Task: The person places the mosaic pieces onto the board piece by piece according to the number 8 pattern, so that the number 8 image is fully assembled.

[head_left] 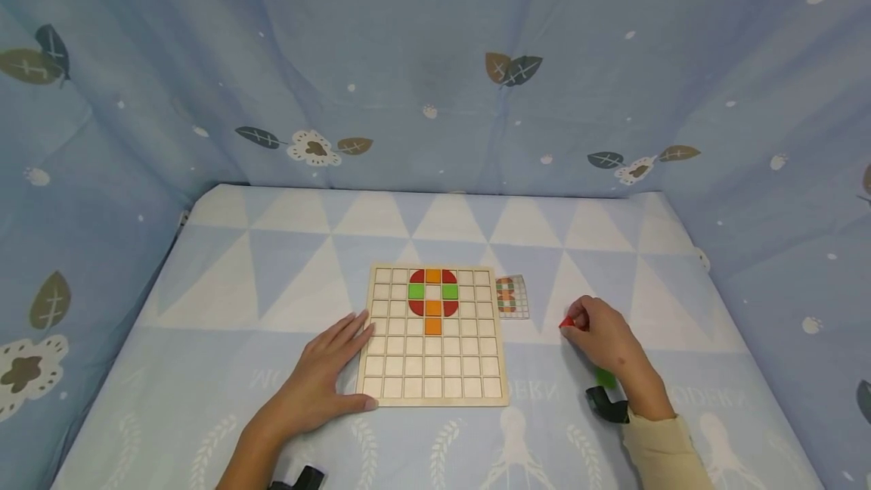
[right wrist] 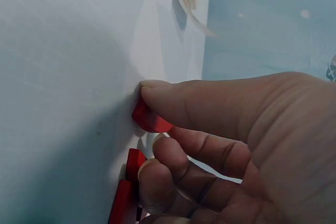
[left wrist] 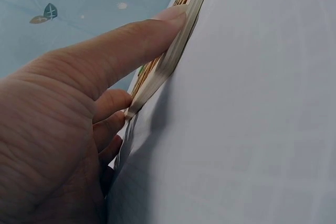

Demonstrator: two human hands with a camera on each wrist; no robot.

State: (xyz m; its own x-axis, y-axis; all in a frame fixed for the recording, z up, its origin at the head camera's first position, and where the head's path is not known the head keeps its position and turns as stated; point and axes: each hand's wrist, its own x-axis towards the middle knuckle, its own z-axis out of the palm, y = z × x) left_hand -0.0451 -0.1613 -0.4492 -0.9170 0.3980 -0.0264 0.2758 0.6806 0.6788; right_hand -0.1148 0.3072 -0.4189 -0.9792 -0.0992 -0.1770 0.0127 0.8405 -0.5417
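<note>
A wooden grid board point(head_left: 413, 369) lies on the table, with red, orange and green pieces set in its upper middle cells. My left hand point(head_left: 327, 369) rests against the board's left side, fingers along the edge and thumb at the lower left corner; its thumb point(left wrist: 126, 48) presses the board's rim in the left wrist view. To the right of the board, my right hand point(head_left: 607, 339) pinches a red block point(right wrist: 149, 116) between thumb and index finger, low over the table. More red blocks point(right wrist: 124, 198) lie under its other fingers in the right wrist view.
A small pattern card point(head_left: 515, 298) with a coloured grid lies against the board's right side. A green piece point(head_left: 605, 377) sits partly hidden under my right wrist. Black wrist camera mounts point(head_left: 607, 405) hang at both wrists. Patterned cloth walls point(head_left: 435, 150) enclose the table.
</note>
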